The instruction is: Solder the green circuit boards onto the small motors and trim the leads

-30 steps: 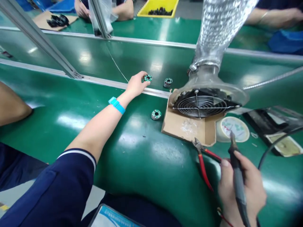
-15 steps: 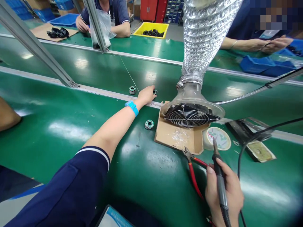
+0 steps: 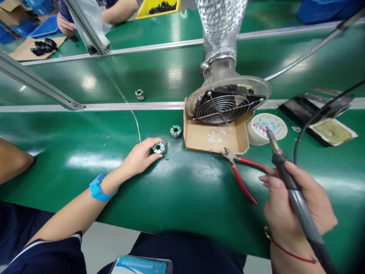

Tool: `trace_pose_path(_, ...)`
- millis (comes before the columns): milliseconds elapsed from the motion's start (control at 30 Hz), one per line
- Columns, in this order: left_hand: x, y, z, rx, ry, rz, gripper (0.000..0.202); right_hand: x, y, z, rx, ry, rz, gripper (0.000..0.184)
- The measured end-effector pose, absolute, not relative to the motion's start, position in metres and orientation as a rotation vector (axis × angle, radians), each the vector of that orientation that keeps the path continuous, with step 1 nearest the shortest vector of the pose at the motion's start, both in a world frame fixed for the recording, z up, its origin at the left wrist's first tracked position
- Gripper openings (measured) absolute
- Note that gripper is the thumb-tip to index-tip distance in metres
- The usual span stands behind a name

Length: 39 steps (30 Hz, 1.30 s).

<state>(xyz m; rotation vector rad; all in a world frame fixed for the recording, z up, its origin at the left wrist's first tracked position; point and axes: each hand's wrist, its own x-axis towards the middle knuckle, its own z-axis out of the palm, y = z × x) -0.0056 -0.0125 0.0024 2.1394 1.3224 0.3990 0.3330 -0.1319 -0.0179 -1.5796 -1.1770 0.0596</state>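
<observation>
Now your left hand (image 3: 140, 156) rests on the green bench, fingers curled loosely around a small round stator (image 3: 158, 147) near the cardboard tray (image 3: 212, 137). Your right hand (image 3: 296, 207) grips the soldering iron (image 3: 288, 182) firmly, above the bench's near edge.

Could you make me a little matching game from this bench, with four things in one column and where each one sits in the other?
Things:
1. soldering iron
2. red-handled cutters
3. round coil part
4. extraction fan

Places:
A. at the left hand's fingertips
B. over the cardboard tray
C. in the right hand
D. lying on the green bench, untouched

Pairs: 1-C, 2-D, 3-A, 4-B
</observation>
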Motion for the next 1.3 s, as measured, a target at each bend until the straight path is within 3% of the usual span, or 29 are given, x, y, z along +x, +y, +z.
trace_pose_path(100,0.021,-0.046,0.014,2.027,1.199,0.364,0.041,0.315,-0.140,-0.004,-1.349,-1.240,0.345,0.048)
trace_pose_path(200,0.052,-0.063,0.025,1.867,1.039,0.336,0.040,0.302,-0.144,0.014,-1.413,-1.370,0.585,0.046)
trace_pose_path(533,0.096,-0.068,0.032,1.799,0.746,0.243,0.048,0.301,-0.125,0.030,-1.283,-1.590,0.951,0.050)
trace_pose_path(733,0.097,-0.071,0.033,1.742,0.710,0.237,0.042,0.305,-0.124,0.031,-1.266,-1.579,1.115,0.048)
trace_pose_path(1300,0.092,-0.072,0.024,1.742,0.684,0.252,0.047,0.294,-0.122,0.028,-1.233,-1.783,0.882,0.040)
